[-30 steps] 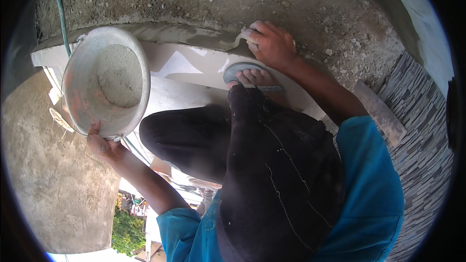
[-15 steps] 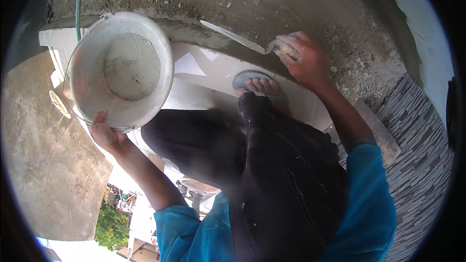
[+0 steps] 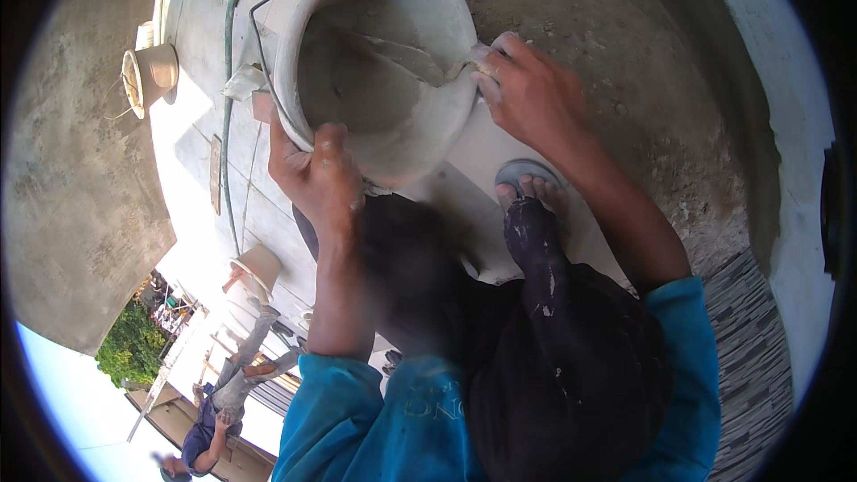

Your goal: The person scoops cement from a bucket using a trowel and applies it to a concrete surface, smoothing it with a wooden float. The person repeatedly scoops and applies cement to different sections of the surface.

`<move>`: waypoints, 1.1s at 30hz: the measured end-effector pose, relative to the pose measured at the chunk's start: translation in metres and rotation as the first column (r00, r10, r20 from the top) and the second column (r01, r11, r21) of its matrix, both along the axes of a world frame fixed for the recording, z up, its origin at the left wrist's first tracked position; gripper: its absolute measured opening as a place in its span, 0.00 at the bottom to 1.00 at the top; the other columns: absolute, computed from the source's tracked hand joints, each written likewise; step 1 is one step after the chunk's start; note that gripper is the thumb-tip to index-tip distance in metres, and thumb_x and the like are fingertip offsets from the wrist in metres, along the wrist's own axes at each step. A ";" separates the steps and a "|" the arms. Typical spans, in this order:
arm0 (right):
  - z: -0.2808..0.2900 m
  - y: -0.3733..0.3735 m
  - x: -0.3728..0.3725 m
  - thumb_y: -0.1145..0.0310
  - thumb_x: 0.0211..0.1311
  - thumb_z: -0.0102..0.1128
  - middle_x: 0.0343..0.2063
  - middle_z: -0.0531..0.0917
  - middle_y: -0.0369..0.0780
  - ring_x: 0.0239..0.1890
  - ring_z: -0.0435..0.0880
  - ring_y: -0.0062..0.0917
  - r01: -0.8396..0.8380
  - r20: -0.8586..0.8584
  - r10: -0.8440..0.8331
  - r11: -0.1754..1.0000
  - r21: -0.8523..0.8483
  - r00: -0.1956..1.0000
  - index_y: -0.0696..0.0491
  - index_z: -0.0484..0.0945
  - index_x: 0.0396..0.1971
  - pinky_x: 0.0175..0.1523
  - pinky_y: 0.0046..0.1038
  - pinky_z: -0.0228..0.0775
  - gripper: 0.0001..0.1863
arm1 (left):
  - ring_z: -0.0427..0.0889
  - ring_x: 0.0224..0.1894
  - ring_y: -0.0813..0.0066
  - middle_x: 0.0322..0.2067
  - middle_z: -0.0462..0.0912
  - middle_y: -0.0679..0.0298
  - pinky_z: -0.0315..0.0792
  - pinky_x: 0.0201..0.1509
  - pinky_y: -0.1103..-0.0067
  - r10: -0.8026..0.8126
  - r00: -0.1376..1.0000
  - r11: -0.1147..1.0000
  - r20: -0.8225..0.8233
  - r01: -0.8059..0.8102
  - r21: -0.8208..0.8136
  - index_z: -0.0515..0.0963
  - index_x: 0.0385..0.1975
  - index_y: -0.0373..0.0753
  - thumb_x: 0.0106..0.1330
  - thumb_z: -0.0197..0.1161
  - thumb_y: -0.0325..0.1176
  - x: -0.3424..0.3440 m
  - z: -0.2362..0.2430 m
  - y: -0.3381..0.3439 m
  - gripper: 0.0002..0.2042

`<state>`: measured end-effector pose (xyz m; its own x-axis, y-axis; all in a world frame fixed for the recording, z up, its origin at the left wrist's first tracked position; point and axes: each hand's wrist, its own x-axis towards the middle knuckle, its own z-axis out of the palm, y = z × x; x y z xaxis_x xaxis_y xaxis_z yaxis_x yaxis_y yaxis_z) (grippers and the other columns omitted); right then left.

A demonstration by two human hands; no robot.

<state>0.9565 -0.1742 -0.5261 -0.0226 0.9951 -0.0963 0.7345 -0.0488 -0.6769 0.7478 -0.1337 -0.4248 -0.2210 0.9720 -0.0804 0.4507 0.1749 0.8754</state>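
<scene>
A large pale bucket is tilted so that its mouth faces me, with grey mortar inside. My left hand grips its near left rim, thumb and fingers closed over the edge. Closed around the handle end of a trowel, my right hand is at the bucket's right rim. The trowel's blade lies inside the bucket, against the mortar; most of its handle is hidden by my fingers. A thin wire bail hangs along the bucket's left side.
My sandaled foot rests on a pale ledge beside rough ground. Left of the bucket runs a green hose across tiles. Two more buckets, one farther off and one nearer, stand leftward. Another person is at lower left.
The bucket has moved right and is closer to my right hand. My right hand has brought the trowel from the open air into the bucket. Another person has come into view.
</scene>
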 end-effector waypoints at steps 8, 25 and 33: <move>-0.017 -0.007 -0.023 0.61 0.63 0.66 0.42 0.81 0.39 0.41 0.86 0.39 -0.013 -0.091 -0.002 0.986 -0.168 0.996 0.48 0.85 0.48 0.44 0.40 0.78 0.15 | 0.80 0.39 0.74 0.40 0.84 0.60 0.73 0.48 0.79 0.001 0.994 1.000 -0.107 0.000 0.008 0.76 0.56 0.27 0.54 0.55 0.24 -0.003 -0.003 -0.002 0.26; -0.028 -0.072 0.103 0.63 0.62 0.68 0.40 0.84 0.43 0.44 0.84 0.34 0.093 -0.540 -0.213 0.966 -0.241 0.814 0.58 0.83 0.48 0.52 0.33 0.74 0.18 | 0.82 0.51 0.58 0.49 0.79 0.51 0.78 0.55 0.66 0.167 0.984 0.983 0.067 -0.161 -0.093 0.72 0.58 0.26 0.53 0.57 0.17 -0.034 0.012 0.049 0.27; -0.110 -0.191 0.153 0.60 0.64 0.68 0.45 0.83 0.43 0.48 0.83 0.35 0.220 -0.319 -0.358 0.892 -0.395 0.877 0.54 0.82 0.52 0.53 0.33 0.74 0.20 | 0.81 0.55 0.50 0.54 0.76 0.41 0.82 0.57 0.62 0.189 0.981 0.962 0.030 -0.179 -0.206 0.66 0.59 0.15 0.56 0.52 0.15 -0.089 0.005 0.077 0.27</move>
